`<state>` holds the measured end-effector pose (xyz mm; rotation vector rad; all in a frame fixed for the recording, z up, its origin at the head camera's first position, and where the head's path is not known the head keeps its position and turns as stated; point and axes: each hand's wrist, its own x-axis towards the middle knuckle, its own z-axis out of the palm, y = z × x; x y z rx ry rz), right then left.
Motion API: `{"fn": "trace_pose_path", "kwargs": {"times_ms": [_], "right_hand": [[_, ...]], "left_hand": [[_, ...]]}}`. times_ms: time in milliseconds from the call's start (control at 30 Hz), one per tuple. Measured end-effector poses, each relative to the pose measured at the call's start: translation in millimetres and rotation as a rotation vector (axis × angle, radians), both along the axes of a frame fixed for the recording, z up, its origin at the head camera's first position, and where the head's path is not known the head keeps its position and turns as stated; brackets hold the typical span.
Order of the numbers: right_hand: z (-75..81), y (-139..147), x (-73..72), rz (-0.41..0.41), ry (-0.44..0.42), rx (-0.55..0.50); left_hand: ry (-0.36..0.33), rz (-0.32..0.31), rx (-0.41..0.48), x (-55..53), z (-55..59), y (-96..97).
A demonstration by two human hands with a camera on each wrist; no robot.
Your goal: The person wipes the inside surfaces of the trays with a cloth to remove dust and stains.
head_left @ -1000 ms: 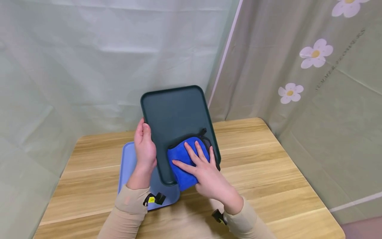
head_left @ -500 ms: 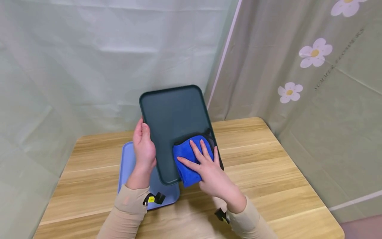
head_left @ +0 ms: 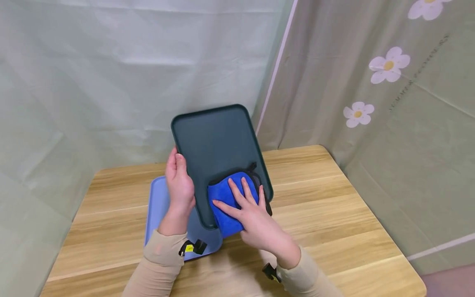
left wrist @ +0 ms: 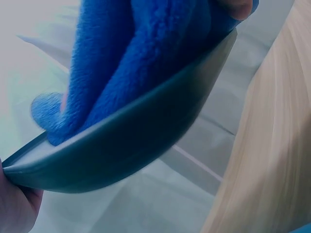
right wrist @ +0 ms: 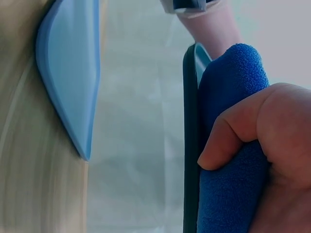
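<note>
In the head view my left hand (head_left: 179, 181) grips the left edge of a dark green tray (head_left: 217, 140), thumb on the near side of the rim. The tray is raised and tilted, its inner face toward me. Over its lower right part lies a folded blue plush cloth (head_left: 228, 198) with a dark edging and loop. My right hand (head_left: 256, 222) holds this cloth against the tray, several fingers spread across it. The right wrist view shows a bent thumb (right wrist: 233, 128) against the cloth, near the rim. Part of the cloth hangs past the tray's bottom edge.
A light blue tray (head_left: 157, 206) lies on the wooden table (head_left: 326, 214), partly below the green tray and left forearm. Pale curtains (head_left: 130, 82) hang behind and beside the table; the right one carries white flowers.
My right hand slid the cloth slightly right and up the tray, then back left and down. The left hand keeps its grip, and the green tray has barely moved.
</note>
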<state>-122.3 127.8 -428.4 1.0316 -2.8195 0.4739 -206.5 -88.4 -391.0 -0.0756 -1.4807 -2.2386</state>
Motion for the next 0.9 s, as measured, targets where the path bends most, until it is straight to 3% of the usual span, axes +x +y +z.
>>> {"fn": "trace_pose_path", "kwargs": {"times_ms": [367, 900], "right_hand": [[-0.8, -14.4, 7.4, 0.049, -0.001, 0.041], [-3.0, -20.2, 12.9, 0.077, 0.045, 0.063]], "left_hand": [[0.026, -0.023, -0.006, 0.4, -1.5, 0.8], [0.021, -0.003, -0.011, -0.2, -5.7, -2.4]]}}
